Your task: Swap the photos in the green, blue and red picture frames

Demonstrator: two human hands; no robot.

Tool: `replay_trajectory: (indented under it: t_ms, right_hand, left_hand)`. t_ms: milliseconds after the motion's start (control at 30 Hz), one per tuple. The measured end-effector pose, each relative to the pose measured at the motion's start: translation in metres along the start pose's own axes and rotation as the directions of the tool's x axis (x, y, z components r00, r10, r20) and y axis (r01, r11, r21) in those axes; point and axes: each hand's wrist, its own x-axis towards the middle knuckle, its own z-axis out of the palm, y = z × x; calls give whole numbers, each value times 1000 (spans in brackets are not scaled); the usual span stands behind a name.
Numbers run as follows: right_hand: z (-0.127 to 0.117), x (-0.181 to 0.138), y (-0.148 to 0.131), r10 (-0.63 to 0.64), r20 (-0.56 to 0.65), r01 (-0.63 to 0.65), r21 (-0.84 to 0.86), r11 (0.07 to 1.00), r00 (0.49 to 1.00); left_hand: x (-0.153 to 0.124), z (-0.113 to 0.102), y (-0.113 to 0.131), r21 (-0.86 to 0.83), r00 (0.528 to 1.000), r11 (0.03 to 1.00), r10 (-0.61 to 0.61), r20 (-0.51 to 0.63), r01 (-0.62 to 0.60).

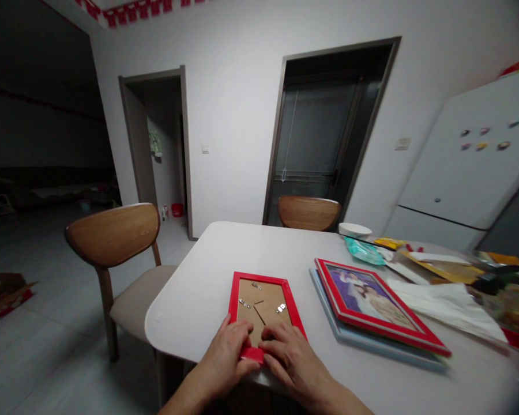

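A small red picture frame (262, 300) lies face down on the white table (190, 311), its brown backing board and metal clips showing. My left hand (230, 351) rests on the frame's near left corner, fingers curled and pressing down on the backing. My right hand (290, 356) lies beside it on the near right part of the frame, fingers bent and pressing the backing board. Both hands touch the frame's near edge. Neither hand lifts anything.
To the right lies a red framed photo (378, 305) stacked on a pale blue frame (350, 340). Behind it are white paper (447, 302), a teal packet (363, 252), a white bowl (354, 230) and clutter. Wooden chairs (116, 236) stand left and at the far side (308, 211). A fridge (471, 167) stands at the right.
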Motion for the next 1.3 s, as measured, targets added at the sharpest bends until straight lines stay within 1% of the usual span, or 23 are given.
replay_trajectory:
  t_ms: [67, 133, 200, 267, 333, 400, 467, 600, 800, 900, 1000, 1133, 1300]
  right_hand:
    - [1, 3, 7, 3, 5, -3, 28, 1000, 1000]
    - [1, 8, 19, 24, -26, -23, 14, 1000, 999]
    - [0, 14, 35, 98, -101, -103, -49, 993, 990]
    - [-2, 21, 48, 192, -164, -215, -135, 967, 968]
    - [-4, 27, 57, 249, -170, -282, -216, 935, 954]
    - [-5, 31, 59, 267, -153, -300, -273, 914, 952]
    - [-6, 34, 58, 263, -137, -293, -296, 909, 955]
    - [-6, 31, 55, 248, -117, -271, -284, 920, 962]
    - [-7, 28, 53, 254, -109, -275, -278, 920, 961]
    - [0, 39, 44, 172, -81, -185, -210, 960, 982]
    - [13, 56, 32, 86, -46, -92, -143, 985, 995]
    - [24, 76, 23, 84, -43, -89, -138, 986, 996]
    - [24, 82, 27, 97, -19, -99, -118, 988, 995]
  left_hand:
    - [1, 0, -1, 2, 1000, 1000, -12, 2, 12]
    - [1, 0, -3, 12, 1000, 1000, -25, 7, 25]
    - [1, -1, -5, 18, 999, 999, -31, 14, 31]
    - [1, -1, -7, 17, 999, 999, -31, 16, 31]
    - [0, -1, -7, 13, 999, 999, -31, 13, 30]
    - [0, -1, -7, 9, 1000, 1000, -27, 6, 27]
    - [0, 0, -6, 6, 1000, 1000, -30, -1, 30]
    - [-2, 4, -7, 13, 999, 999, -35, -29, 35]
    - [-3, 6, -9, 15, 999, 1000, -20, -26, 20]
    - [-4, 6, -8, 21, 999, 999, -24, -23, 25]
    - [-4, 6, -6, 40, 999, 999, -33, -7, 33]
    - [-5, 6, -5, 50, 999, 998, -38, 20, 37]
    - [-4, 6, -8, 38, 1000, 999, -16, 13, 15]
